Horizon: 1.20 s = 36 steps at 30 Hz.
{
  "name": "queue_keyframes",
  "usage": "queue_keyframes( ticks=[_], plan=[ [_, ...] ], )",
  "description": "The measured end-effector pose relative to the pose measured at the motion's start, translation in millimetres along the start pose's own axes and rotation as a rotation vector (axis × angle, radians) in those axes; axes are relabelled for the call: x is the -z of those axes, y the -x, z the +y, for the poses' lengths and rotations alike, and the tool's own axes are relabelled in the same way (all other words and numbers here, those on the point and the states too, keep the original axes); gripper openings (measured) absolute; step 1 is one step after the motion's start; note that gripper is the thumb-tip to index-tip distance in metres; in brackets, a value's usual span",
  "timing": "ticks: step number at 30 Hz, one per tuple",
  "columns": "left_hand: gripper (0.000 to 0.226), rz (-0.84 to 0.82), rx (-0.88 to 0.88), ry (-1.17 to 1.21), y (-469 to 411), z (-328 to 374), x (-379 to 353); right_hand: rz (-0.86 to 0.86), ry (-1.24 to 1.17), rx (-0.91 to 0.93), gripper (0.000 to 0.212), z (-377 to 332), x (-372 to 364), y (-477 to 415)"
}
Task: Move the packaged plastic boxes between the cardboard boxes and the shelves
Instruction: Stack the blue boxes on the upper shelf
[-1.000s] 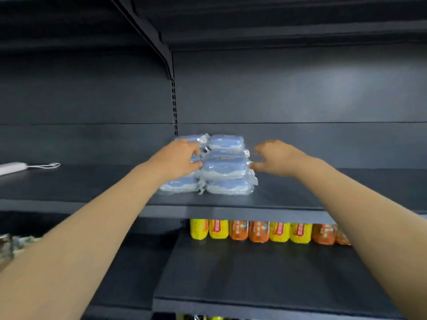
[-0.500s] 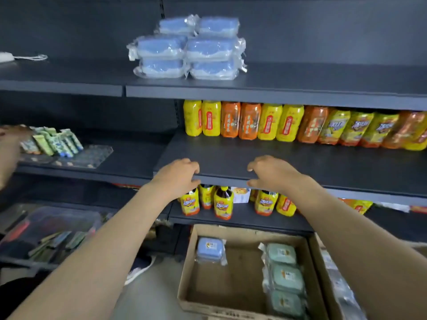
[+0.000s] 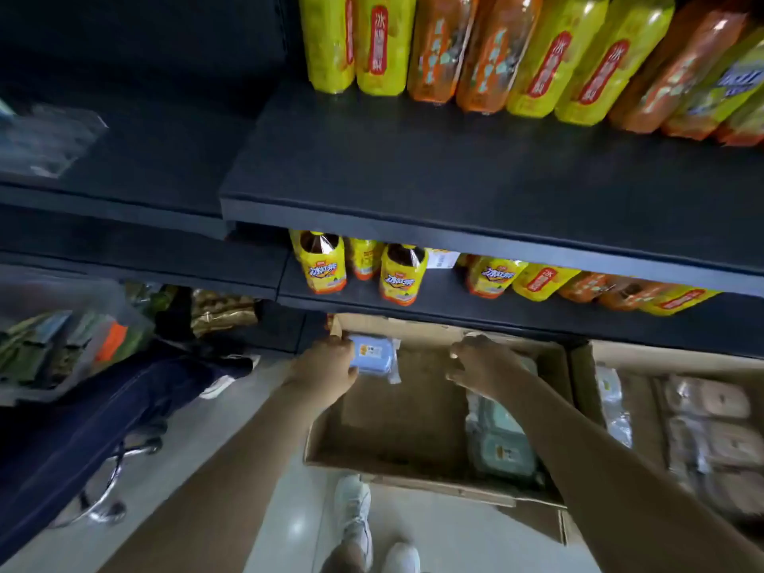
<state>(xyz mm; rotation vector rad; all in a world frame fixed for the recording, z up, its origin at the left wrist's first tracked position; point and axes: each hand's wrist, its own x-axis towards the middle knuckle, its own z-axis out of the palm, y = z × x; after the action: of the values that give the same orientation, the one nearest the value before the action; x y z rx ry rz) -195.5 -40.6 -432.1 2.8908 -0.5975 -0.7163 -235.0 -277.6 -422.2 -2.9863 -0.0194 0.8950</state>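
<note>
i see my left hand (image 3: 326,363) down at the far left corner of the open brown cardboard box (image 3: 397,419) on the floor, its fingertips against the left end of a light blue plastic box in clear wrap (image 3: 374,356). the back of the hand covers that end, so i can't tell whether the fingers have closed round it or only touch it. the blue box sits in that corner, right up against the cardboard wall. my right hand (image 3: 479,366) hangs over the right half of the same carton with its fingers loosely bent and nothing in them, above a row of pale green wrapped plastic boxes (image 3: 502,446) that lie along the carton's right side. a second cardboard box (image 3: 620,353) stands just beside it on the right, with pinkish wrapped boxes (image 3: 711,432) in it, blurred. above the cartons run dark shelves (image 3: 454,171): the upper one carries yellow and orange drink bottles (image 3: 454,47) at the back, and the one below has more yellow-labelled bottles (image 3: 324,262) near its front edge. at the bottom i see white shoes (image 3: 355,514) on the pale floor, and at the left a leg in dark blue trousers (image 3: 103,415) beside a clear plastic bin (image 3: 53,332).
</note>
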Motion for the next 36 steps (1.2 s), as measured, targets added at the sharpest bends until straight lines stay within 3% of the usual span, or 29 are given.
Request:
queue_keyframes(
  ticks=[8, 16, 21, 26, 31, 36],
  plan=[
    [0.023, -0.059, 0.226, 0.249, -59, -7, -95, -0.065, -0.288, -0.143, 0.029, 12, -94, -67],
    [0.038, 0.027, 0.582, 0.348, -137, -4, -179, -0.114, -0.473, -0.219, 0.024, 43, -186, -129],
    [0.062, 0.012, 0.666, 0.51, -181, -8, -230, -0.19, -0.525, -0.249, 0.022, 45, -229, -150],
    [0.071, 0.092, 0.762, 0.606, -203, -15, -251, -0.325, -0.548, -0.247, 0.026, 43, -253, -155],
    [0.081, 0.029, 0.821, 0.785, -202, -7, -264, -0.325, -0.603, -0.315, 0.025, 46, -264, -159],
    [0.098, 0.008, 0.854, 0.859, -167, 2, -273, -0.191, -0.798, -0.406, 0.02, 50, -256, -165]
  ],
)
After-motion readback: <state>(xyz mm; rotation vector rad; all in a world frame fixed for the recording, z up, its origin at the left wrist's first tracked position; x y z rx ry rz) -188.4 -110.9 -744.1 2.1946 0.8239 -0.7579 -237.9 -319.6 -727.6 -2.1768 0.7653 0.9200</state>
